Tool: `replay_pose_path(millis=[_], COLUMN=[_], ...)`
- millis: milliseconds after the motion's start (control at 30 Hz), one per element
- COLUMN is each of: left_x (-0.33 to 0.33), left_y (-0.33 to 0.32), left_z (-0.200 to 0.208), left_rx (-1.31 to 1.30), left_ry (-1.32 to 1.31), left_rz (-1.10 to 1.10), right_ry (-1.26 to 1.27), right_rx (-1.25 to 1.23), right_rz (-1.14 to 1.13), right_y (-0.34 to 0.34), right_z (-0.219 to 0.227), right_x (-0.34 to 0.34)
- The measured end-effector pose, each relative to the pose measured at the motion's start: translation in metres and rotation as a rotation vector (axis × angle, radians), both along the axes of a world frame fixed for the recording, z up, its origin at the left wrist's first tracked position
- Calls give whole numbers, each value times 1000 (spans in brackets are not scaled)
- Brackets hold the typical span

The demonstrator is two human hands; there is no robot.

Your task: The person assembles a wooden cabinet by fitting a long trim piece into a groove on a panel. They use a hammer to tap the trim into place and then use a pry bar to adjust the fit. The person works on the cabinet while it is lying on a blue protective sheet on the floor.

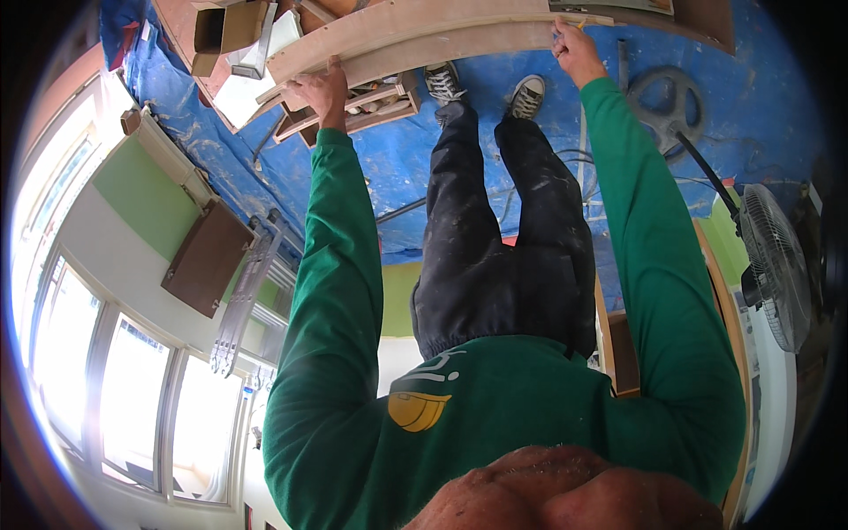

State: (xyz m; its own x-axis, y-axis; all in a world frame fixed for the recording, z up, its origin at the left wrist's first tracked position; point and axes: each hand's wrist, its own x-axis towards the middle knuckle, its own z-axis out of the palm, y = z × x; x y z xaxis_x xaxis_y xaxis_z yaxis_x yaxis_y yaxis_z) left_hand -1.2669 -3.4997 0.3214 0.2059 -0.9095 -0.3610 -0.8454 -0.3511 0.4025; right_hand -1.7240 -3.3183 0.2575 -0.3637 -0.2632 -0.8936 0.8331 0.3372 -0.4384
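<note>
The left hand point(325, 93) is gripping the lower wooden strip point(459, 44) near its left end, half open, with the thumb lying on the wood and the fingers spreading toward that end. The right hand point(579, 55) is curling nearly closed at the strip's right end, pinching what seems to be a thin pencil-like item point(581, 26), though it is too small to be sure. The strip is spanning the 2 hands, its long edge running beside the wider board point(397, 22) above it.

The step in hand appears to be steadying the strip and lining it up, perhaps for marking at the right end. The next move probably calls for a firm left hold and a fine, small motion of the right fingers.

The strip's left end is reaching over the lower right part of the brown worktop point(181, 25), near a white sheet point(243, 99); an open cardboard box point(238, 26) is standing toward the upper edge. Just under the left hand, a wooden tool tray point(411, 99) is leaving little room to dip. More room is opening to the right, over the blue floor sheet point(733, 97), where a grey wheel-like base point(638, 104) is lying.
</note>
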Motion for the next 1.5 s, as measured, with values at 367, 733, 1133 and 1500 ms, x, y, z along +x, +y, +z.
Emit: replay_pose_path(millis=[367, 733, 1133, 1500], left_x=[0, -47, -58, -63], left_y=[-4, 2, 18, 11], left_z=[-27, 15, 41, 44], left_rx=[107, 175, 81, 133], left_ry=[-191, -179, -75, -12], left_rz=[-24, 226, 314, 351], right_ry=[-29, 384, 595, 1069], right_rx=[-60, 172, -310, -706], right_rz=[77, 426, 1278, 1770], right_y=[6, 68, -159, -284], right_z=[-12, 58, 187, 115], right_x=[-7, -53, 162, 335])
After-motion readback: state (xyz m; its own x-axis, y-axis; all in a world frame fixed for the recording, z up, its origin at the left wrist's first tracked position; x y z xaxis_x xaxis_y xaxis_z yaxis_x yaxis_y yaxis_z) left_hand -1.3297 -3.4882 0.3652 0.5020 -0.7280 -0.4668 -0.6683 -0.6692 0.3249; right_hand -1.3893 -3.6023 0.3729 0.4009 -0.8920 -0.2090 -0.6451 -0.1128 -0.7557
